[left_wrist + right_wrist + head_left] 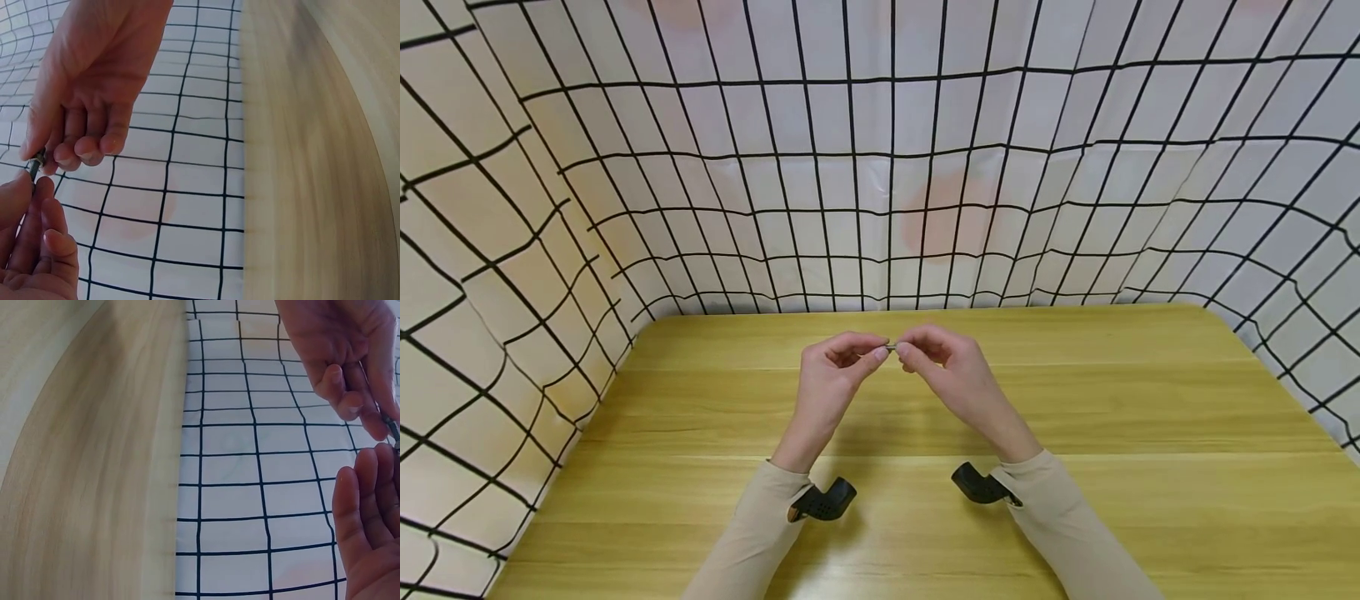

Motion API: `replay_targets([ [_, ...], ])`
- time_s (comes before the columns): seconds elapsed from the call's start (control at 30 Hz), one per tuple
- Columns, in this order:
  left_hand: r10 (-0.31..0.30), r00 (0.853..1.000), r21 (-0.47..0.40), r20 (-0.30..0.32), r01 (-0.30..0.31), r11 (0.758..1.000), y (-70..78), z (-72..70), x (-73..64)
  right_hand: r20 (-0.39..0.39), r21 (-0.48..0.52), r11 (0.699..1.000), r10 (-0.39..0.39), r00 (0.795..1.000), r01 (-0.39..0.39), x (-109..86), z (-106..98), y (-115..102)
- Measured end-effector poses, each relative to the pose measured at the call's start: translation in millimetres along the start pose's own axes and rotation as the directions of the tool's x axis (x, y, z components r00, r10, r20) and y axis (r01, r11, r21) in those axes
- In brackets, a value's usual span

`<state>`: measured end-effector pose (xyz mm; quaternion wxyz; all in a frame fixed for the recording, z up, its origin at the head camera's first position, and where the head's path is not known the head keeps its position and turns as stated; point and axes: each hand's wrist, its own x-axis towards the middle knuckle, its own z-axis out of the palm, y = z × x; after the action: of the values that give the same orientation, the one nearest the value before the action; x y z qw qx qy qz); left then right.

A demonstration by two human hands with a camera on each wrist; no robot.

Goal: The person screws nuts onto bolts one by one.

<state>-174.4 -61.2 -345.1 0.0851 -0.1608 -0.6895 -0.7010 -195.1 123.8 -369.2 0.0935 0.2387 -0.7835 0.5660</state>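
Small, slim, dark metallic rod (891, 347), possibly a threaded bolt though too small to tell surely, is held level above a yellow-brown wooden table (700, 467). The left hand (829, 375) pinches one end between thumb and fingertip; the right hand (958, 377) pinches the other likewise. Beige sleeves (760, 521) cover both forearms, and a white cloth with black grid lines (820, 187) stands behind the table.

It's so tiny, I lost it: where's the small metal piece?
In the head view, the small metal piece is just below centre, held between the left hand and right hand, above the table.
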Motion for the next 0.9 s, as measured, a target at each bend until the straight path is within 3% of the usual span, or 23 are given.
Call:
replay_targets([
  [0.27,0.007,1.000,-0.001,0.002,-0.007,1.000,-0.4,1.4,-0.2,-0.015,-0.005,1.000,-0.005,1.000,0.005,1.0,1,2],
  [0.57,-0.004,1.000,-0.013,-0.018,0.004,1.000,-1.2,1.9,0.4,0.028,-0.030,0.999,0.024,0.999,-0.023,1.1,-3,4],
  [0.8,-0.020,0.999,-0.012,-0.026,0.020,1.000,-0.7,0.8,0.3,0.025,-0.017,0.997,-0.081,0.996,0.082,-1.8,-3,-34],
  [0.9,-0.019,1.000,-0.017,-0.023,0.019,1.000,-1.1,0.8,0.3,0.021,-0.002,0.995,-0.103,0.994,0.104,-2.0,-2,-35],
])
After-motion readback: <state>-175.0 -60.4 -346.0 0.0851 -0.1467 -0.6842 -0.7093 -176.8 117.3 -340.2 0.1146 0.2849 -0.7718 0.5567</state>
